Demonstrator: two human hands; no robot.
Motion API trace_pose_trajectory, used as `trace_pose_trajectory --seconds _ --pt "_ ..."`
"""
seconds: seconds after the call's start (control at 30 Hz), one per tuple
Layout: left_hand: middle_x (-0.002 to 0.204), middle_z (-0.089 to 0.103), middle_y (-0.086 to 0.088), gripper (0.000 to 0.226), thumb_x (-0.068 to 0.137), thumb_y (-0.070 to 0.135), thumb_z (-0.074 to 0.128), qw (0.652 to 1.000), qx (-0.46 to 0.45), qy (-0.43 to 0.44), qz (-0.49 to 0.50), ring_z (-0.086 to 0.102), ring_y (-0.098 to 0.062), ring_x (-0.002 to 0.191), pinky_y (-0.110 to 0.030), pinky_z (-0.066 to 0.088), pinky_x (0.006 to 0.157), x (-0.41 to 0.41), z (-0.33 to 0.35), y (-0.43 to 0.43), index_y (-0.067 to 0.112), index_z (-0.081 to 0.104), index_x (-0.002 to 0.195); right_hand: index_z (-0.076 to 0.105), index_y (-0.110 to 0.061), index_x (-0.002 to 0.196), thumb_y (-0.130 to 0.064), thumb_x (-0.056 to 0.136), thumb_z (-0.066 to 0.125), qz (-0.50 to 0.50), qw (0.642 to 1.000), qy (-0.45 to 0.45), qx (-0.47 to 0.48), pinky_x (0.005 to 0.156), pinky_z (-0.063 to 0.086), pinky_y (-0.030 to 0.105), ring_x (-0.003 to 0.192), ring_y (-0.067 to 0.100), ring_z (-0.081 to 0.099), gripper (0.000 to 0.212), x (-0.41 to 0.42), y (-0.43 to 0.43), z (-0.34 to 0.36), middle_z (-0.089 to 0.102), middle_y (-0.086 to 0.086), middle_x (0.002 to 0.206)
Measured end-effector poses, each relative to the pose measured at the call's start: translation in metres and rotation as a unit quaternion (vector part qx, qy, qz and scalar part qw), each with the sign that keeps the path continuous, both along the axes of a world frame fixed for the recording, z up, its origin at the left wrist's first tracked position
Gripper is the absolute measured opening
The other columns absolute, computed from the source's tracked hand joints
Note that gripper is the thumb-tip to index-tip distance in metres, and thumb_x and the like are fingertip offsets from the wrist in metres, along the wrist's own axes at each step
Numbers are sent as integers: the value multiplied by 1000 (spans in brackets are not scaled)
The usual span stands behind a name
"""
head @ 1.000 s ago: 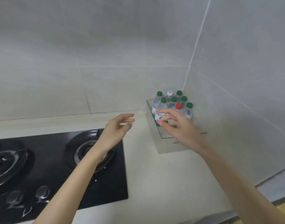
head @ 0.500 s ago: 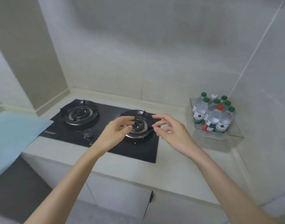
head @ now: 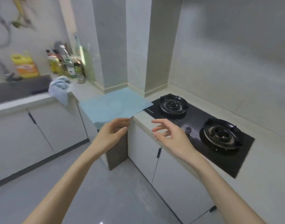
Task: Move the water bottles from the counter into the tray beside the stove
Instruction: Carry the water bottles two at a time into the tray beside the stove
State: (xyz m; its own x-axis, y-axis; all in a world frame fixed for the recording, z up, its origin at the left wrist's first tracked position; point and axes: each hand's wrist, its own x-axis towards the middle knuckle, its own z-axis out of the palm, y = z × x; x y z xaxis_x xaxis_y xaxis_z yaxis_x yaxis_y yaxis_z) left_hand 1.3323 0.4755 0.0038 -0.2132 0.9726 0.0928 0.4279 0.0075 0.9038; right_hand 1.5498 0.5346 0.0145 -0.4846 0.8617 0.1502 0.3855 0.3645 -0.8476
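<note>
Both of my hands hang in mid air in front of the counter's front edge, holding nothing. My left hand (head: 112,133) has its fingers loosely curled, below the corner of a light blue mat (head: 114,105). My right hand (head: 169,135) has its fingers spread, just left of the black two-burner stove (head: 203,125). The tray and the water bottles are out of view to the right. The pale counter (head: 143,122) around the mat and stove carries no water bottles.
A dark sink (head: 20,89) with a tap lies at the far left. Beside it stand a yellow jug (head: 24,66), several sauce and oil bottles (head: 64,63) and a crumpled blue cloth (head: 60,88). White cabinet doors (head: 179,173) run below the counter, above grey floor (head: 106,196).
The view has swung left, from the corner tray full of bottles to the stove, mat and sink. My right hand left the tray empty; both hands now hover at the counter's front edge.
</note>
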Motion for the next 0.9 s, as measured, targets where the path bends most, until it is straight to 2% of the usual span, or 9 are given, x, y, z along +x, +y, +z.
trace_pose_trajectory --seconds 0.1,0.23,0.33,0.5,0.63,0.77,0.9 --pt "117 65 13 31 95 19 53 997 8 0 72 62 -2 103 -27 51 90 -68 5 -41 31 58 123 59 -33 118 -18 90 61 72 997 1 2 73 49 16 78 12 66 32 -79 -8 2 68 -10 100" --pt "118 65 10 29 95 19 53 988 14 1 153 62 -10 106 -36 53 91 -159 10 -91 32 56 121 59 -30 121 -20 91 61 153 988 3 6 77 53 25 82 22 66 32 -187 -19 5 67 -7 101" --pt "117 65 9 29 95 18 53 977 22 12 212 62 -6 105 -35 52 93 -233 15 -128 30 57 121 58 -32 120 -22 91 60 206 978 3 17 73 53 22 80 17 66 30 -277 -33 6 66 -8 103" --pt "116 65 11 30 95 17 53 958 16 31 286 61 -6 107 -28 51 91 -351 22 -184 30 57 121 57 -30 123 -23 92 60 278 960 10 34 77 56 34 81 20 67 32 -421 -65 11 65 -9 102" --pt "119 64 8 32 95 16 53 939 13 39 341 61 -8 107 -30 51 92 -427 27 -226 26 56 125 58 -30 122 -21 92 60 333 942 18 31 77 56 35 81 25 67 32 -523 -90 14 66 -9 101" --pt "116 64 11 31 94 16 54 915 27 30 401 61 -5 105 -33 50 95 -499 27 -261 28 56 123 57 -29 124 -22 92 59 390 920 26 32 77 58 34 80 19 67 32 -622 -113 15 66 -10 104" --pt "117 64 10 30 94 15 54 890 35 21 454 60 -7 107 -31 50 95 -570 23 -284 29 56 121 55 -36 119 -24 92 60 445 894 30 37 78 58 34 80 14 67 30 -718 -131 13 65 -14 104"
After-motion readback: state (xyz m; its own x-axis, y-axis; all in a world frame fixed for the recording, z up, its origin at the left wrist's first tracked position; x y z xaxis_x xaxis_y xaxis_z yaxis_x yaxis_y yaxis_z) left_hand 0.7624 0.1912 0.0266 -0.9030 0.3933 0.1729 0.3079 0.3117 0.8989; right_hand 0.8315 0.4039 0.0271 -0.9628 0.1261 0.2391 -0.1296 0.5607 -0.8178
